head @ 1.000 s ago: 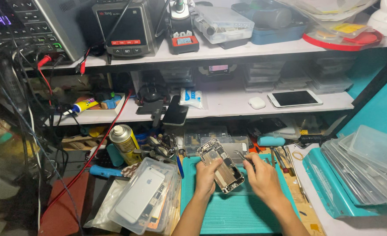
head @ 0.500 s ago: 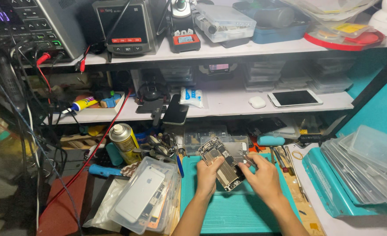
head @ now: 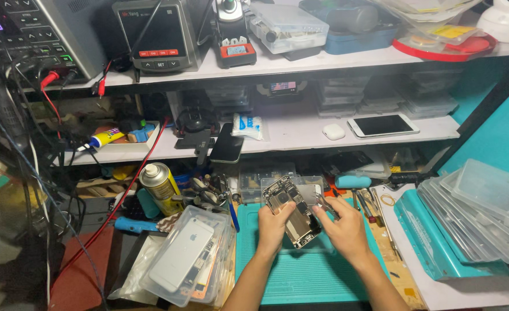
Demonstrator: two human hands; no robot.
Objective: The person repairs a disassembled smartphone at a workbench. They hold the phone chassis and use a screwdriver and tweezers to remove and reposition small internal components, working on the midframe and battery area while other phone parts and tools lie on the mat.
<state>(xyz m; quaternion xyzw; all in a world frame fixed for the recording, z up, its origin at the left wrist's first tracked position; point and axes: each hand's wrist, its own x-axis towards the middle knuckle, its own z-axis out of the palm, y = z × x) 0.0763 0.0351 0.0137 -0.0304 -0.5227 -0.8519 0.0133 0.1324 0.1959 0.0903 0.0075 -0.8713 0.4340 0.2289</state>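
An opened phone body point(head: 292, 210) with bare metal and circuit parts showing is held tilted above a teal work mat point(head: 300, 276). My left hand point(head: 273, 227) grips its lower left edge. My right hand point(head: 343, 230) holds thin metal tweezers point(head: 325, 205) with the tips at the phone's right side, near a separate pale back panel point(head: 311, 193) lying behind it.
A clear plastic box point(head: 188, 256) with a white phone lies left of the mat, beside a spray can point(head: 159, 187) and a blue-handled tool point(head: 136, 226). Stacked clear trays point(head: 479, 213) stand at right. Hand tools point(head: 372, 201) lie along the mat's right edge. Shelves above carry instruments, red leads and a white phone point(head: 382, 125).
My right hand has shifted slightly left and closer to the phone's right edge with the tweezers. My left hand keeps its grip, and the phone stays in about the same place.
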